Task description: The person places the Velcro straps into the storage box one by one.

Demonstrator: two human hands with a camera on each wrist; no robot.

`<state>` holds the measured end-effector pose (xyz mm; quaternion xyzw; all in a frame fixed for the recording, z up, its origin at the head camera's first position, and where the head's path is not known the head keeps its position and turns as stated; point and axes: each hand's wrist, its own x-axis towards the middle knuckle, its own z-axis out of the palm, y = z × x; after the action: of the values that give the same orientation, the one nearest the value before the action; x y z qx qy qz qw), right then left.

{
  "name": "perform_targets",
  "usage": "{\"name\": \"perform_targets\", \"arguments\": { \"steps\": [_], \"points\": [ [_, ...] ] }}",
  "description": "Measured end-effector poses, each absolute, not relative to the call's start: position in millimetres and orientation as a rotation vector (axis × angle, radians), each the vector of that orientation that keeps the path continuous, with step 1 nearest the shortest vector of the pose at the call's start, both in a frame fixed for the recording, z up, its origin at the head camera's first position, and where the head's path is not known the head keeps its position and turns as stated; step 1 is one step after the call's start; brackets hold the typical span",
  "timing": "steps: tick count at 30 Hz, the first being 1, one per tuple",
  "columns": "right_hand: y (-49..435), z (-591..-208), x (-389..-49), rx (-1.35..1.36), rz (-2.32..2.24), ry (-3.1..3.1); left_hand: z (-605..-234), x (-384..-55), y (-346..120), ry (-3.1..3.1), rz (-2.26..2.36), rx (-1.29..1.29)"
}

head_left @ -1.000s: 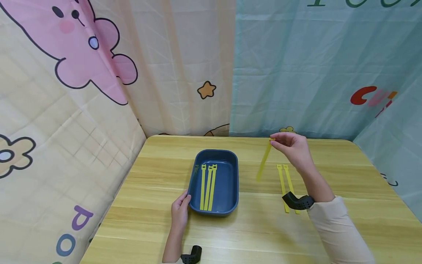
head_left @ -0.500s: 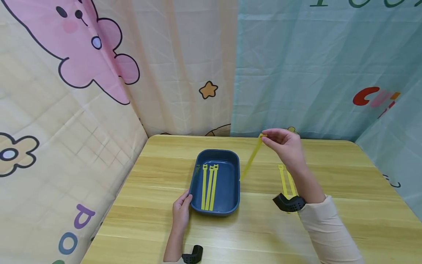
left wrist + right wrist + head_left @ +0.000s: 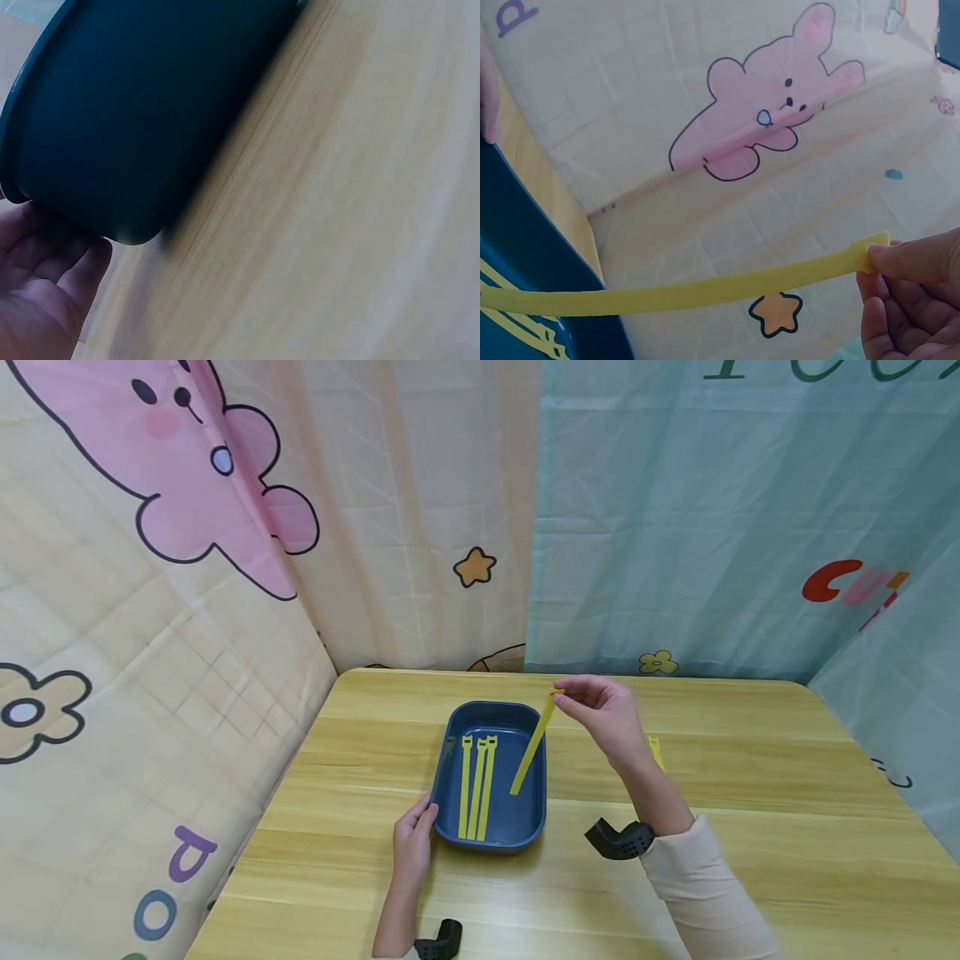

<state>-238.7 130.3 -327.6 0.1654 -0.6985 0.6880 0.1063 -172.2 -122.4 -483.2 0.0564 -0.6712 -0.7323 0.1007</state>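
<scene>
My right hand (image 3: 603,718) pinches the slotted head of a yellow cable tie (image 3: 534,743) between thumb and fingertips. The flat strap hangs slanting down to the left, its lower end over the right part of a dark blue tray (image 3: 525,835). Three more yellow cable ties (image 3: 474,793) lie side by side in the tray's left half, heads at the far end. At the tray's near left corner my left hand (image 3: 412,839) holds the rim; in the left wrist view its fingers (image 3: 86,270) touch the tray's outer wall.
Right of the tray, the head of a yellow cable tie (image 3: 655,747) shows on the wooden table (image 3: 787,793); my right forearm hides what lies below it. Printed curtains (image 3: 405,527) hang behind the table's far edge and along its left side.
My right hand has travelled left with the cable tie, from above the table to over the tray's right side. My left hand and the tray have stayed in place.
</scene>
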Motion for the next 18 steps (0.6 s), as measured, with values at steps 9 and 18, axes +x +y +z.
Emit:
{"name": "perform_targets", "arguments": {
  "steps": [9,18],
  "points": [
    [127.0,-391.7,-267.2,0.591,2.116,-2.014,-483.6,-172.9,-122.3,-1.978,-2.181,0.163],
    [118.0,-430.0,-269.5,0.616,2.093,-2.092,-483.9,-172.9,-122.2,-1.988,-2.176,0.170]
  ]
}}
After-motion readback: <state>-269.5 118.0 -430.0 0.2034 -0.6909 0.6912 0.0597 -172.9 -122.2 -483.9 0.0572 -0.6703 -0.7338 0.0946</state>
